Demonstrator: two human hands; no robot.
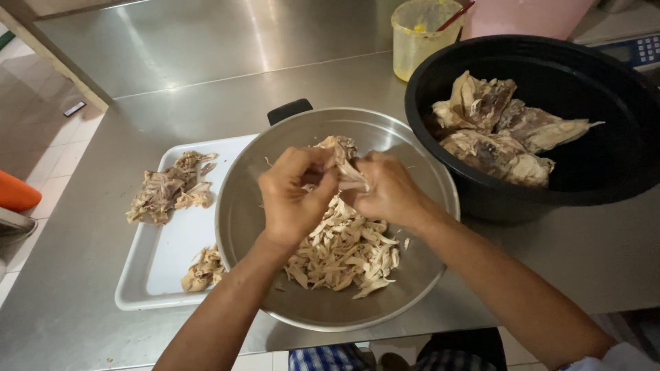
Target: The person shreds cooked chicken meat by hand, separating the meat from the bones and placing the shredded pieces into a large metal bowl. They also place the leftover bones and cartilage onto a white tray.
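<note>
- While only the head view is on hand, it looks straight down at a piece of cooked chicken (344,161), pale beige, stringy and ragged, with torn strands hanging from it.
- That piece sits above the middle of a wide steel bowl (240,206), held up between both hands and over a heap of shredded meat (344,251) lying on the bowl's bottom.
- Left hand (294,199): its grip is pressed together, fingers curled and pinching the left side of the chicken piece, knuckles turned toward the camera.
- Right hand (388,192): its grip is likewise closed, fingertips pinching the right side of the same piece; the two hands are almost touching each other.
- Just left of the bowl a white tray (168,257) rests on the steel worktop (206,75), carrying darker scraps of skin and bone (168,189) and a smaller pile near its front edge.
- Right of the bowl stands a black pot (605,178) holding large uncut chicken pieces (498,130).
- Behind the pot stands a yellowish plastic container (416,41).
</note>
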